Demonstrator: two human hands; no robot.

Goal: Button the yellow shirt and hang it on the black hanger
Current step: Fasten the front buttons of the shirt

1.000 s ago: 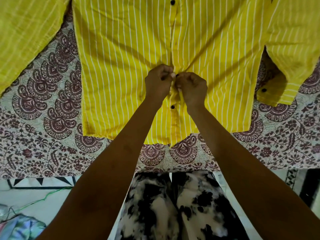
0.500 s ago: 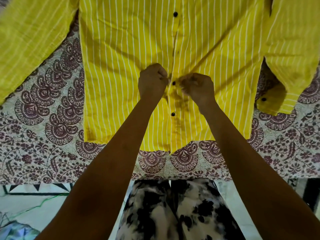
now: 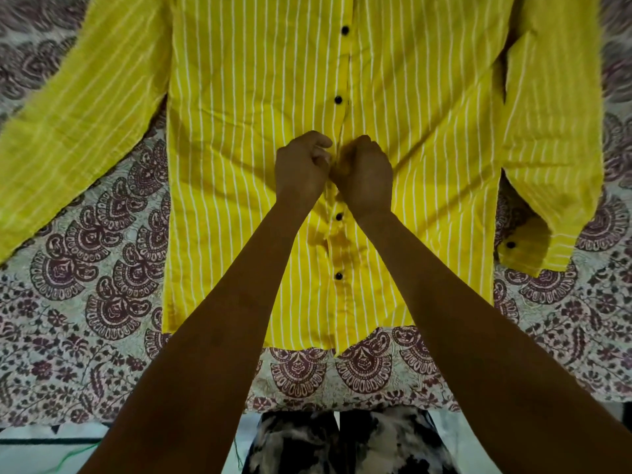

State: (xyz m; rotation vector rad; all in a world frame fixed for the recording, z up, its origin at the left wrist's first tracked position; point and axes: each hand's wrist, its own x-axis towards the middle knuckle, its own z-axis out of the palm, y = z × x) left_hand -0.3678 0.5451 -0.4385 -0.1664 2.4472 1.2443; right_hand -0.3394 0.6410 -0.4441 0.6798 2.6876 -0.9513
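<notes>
The yellow shirt (image 3: 246,159) with thin white stripes lies flat, front up, on a bed covered by a maroon-and-cream printed bedsheet (image 3: 85,275), its sleeves spread out to either side. Both hands meet at the button placket near the shirt's middle. The left hand (image 3: 301,169) and right hand (image 3: 367,172) are curled, knuckles almost touching, fingers pinching the placket fabric between them. Two black buttons (image 3: 338,99) show above the hands on the placket, and two more lie below, between the forearms. A cuff button (image 3: 510,244) shows on the right sleeve.
</notes>
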